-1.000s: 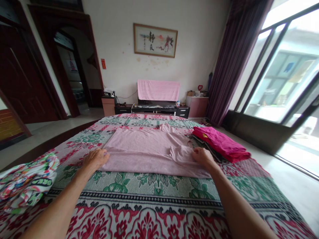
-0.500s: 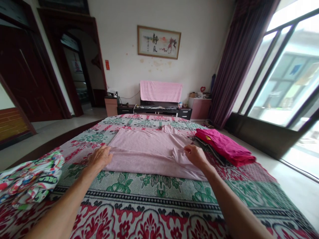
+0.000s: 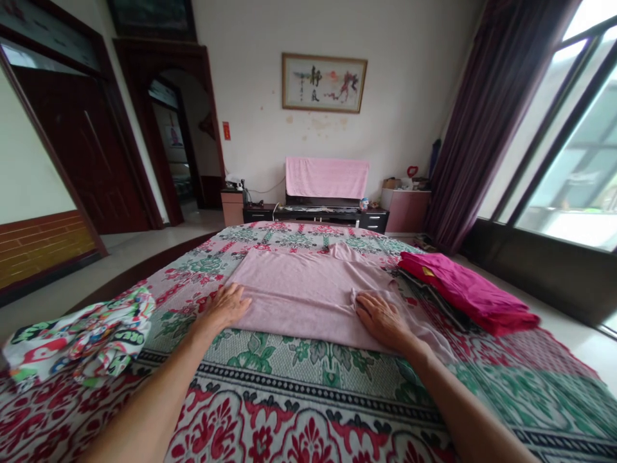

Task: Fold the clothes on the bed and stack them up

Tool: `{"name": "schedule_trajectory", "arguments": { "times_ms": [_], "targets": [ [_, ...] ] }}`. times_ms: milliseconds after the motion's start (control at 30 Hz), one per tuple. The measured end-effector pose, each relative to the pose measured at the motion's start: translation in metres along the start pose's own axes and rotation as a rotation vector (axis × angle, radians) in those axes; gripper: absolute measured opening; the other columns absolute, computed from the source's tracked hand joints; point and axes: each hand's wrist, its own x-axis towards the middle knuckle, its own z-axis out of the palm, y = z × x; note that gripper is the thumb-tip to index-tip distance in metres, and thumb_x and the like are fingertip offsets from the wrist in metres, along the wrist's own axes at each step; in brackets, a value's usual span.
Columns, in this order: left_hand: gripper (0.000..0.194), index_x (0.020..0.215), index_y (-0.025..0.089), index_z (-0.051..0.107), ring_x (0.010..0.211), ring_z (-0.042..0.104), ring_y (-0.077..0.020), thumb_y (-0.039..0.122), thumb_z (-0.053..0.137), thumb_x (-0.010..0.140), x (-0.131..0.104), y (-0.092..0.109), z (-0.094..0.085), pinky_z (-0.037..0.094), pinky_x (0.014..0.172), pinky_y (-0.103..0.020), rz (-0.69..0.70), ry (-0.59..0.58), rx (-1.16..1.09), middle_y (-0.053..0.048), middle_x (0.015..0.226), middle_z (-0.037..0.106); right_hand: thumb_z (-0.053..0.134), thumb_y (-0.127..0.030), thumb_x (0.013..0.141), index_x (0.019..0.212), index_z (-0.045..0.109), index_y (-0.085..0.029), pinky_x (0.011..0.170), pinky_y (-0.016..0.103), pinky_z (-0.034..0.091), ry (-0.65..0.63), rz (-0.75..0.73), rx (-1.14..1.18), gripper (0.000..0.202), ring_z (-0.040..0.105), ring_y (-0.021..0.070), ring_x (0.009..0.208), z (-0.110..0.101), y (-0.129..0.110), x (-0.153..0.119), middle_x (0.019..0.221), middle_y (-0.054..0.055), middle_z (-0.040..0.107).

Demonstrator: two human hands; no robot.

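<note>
A pale pink garment [image 3: 299, 283] lies spread on the patterned bedcover [image 3: 289, 386], its near side folded over in a long strip. My left hand [image 3: 229, 305] rests on the garment's left edge with its fingers spread. On the right part of the folded strip, my right hand [image 3: 383, 318] lies flat, palm down, fingers extended. Part of the garment sticks out beyond my right wrist, and another bit lies at the far side.
Bright pink folded clothes [image 3: 467, 289] lie on a dark piece at the right. A crumpled multicoloured printed cloth [image 3: 87, 334] is at the left. Past the bed's far edge stands a low cabinet [image 3: 376, 220], with a pink cloth [image 3: 328, 177] over something on it.
My right hand has gone from a pinch on the garment to lying flat on it. My left hand's fingers are now spread on the left edge. The view has turned slightly left.
</note>
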Motion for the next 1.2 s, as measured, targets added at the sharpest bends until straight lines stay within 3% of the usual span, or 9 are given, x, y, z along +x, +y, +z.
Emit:
{"name": "schedule_trajectory", "arguments": {
  "times_ms": [133,267,367,500,700,833,933,1033,1200],
  "targets": [
    [0.051,0.127,0.025,0.058,0.132,0.039,-0.0347,0.050,0.037,0.088,-0.001,0.003,0.001,0.034,0.101,-0.052,-0.042,-0.014,-0.024,-0.010,0.148,0.042,0.029,-0.038,0.096,0.129,0.054,-0.023,0.100,0.047,0.036,-0.025,0.015,-0.016,0.044,0.043,0.0241,0.128,-0.001,-0.004,-0.002,0.142,0.008,0.049],
    [0.045,0.121,0.021,0.063,0.123,0.051,-0.0272,0.042,0.042,0.087,0.002,-0.009,0.000,0.038,0.101,-0.037,-0.020,0.080,-0.010,-0.010,0.138,0.054,0.029,-0.039,0.096,0.129,0.054,-0.024,0.101,0.047,0.035,-0.004,0.016,-0.017,0.044,0.042,0.0236,0.128,0.000,-0.004,-0.002,0.142,0.007,0.050],
    [0.040,0.115,0.019,0.067,0.108,0.061,-0.0222,0.030,0.039,0.089,0.005,-0.027,-0.008,0.042,0.093,-0.029,-0.142,0.169,-0.002,-0.011,0.121,0.066,0.028,-0.041,0.096,0.129,0.054,-0.025,0.100,0.047,0.035,0.007,0.010,-0.008,0.045,0.042,0.0230,0.128,0.004,-0.001,-0.001,0.141,0.006,0.050],
    [0.035,0.100,0.022,0.074,0.095,0.064,-0.0225,0.034,0.044,0.086,0.004,-0.044,-0.017,0.045,0.081,-0.028,-0.278,0.159,-0.056,-0.009,0.103,0.072,0.028,-0.043,0.095,0.127,0.055,-0.027,0.100,0.048,0.035,0.010,0.017,0.001,0.044,0.042,0.0230,0.128,0.005,0.001,0.001,0.142,0.005,0.050],
    [0.041,0.098,0.022,0.073,0.094,0.062,-0.0237,0.048,0.046,0.084,0.003,-0.037,-0.020,0.046,0.080,-0.030,-0.296,0.118,-0.083,-0.008,0.102,0.071,0.034,-0.041,0.094,0.122,0.058,-0.026,0.098,0.048,0.038,0.043,0.012,0.023,0.040,0.047,0.0238,0.125,0.008,0.004,0.001,0.138,0.006,0.054],
    [0.038,0.102,0.025,0.072,0.096,0.062,-0.0233,0.045,0.047,0.082,0.005,-0.033,-0.021,0.045,0.082,-0.030,-0.272,0.126,-0.066,-0.007,0.107,0.070,0.043,-0.029,0.089,0.120,0.060,-0.020,0.099,0.042,0.040,0.197,-0.008,0.056,0.036,0.051,0.0242,0.121,0.009,0.001,0.006,0.135,0.010,0.056],
    [0.034,0.092,0.025,0.073,0.095,0.063,-0.0256,0.046,0.048,0.081,0.006,-0.033,-0.023,0.046,0.077,-0.032,-0.278,0.088,-0.091,-0.007,0.103,0.071,0.043,-0.021,0.087,0.118,0.062,-0.016,0.094,0.034,0.043,0.255,-0.091,0.123,0.036,0.059,0.0212,0.110,0.005,-0.018,0.017,0.125,0.011,0.062],
    [0.031,0.087,0.025,0.074,0.094,0.064,-0.0274,0.044,0.052,0.077,0.007,-0.033,-0.023,0.046,0.074,-0.032,-0.317,0.078,-0.101,-0.008,0.101,0.072,0.044,-0.020,0.087,0.114,0.065,-0.016,0.084,0.027,0.045,0.157,-0.124,0.143,0.034,0.064,0.0181,0.095,0.003,-0.050,0.032,0.112,0.011,0.067],
    [0.028,0.083,0.021,0.072,0.089,0.063,-0.0240,0.040,0.051,0.079,0.007,-0.036,-0.021,0.044,0.072,-0.030,-0.341,0.099,-0.153,-0.007,0.093,0.072,0.047,-0.023,0.087,0.110,0.068,-0.019,0.082,0.027,0.042,0.001,-0.088,0.029,0.031,0.063,0.0194,0.095,0.015,-0.101,0.057,0.102,0.010,0.069]
  ]
}}
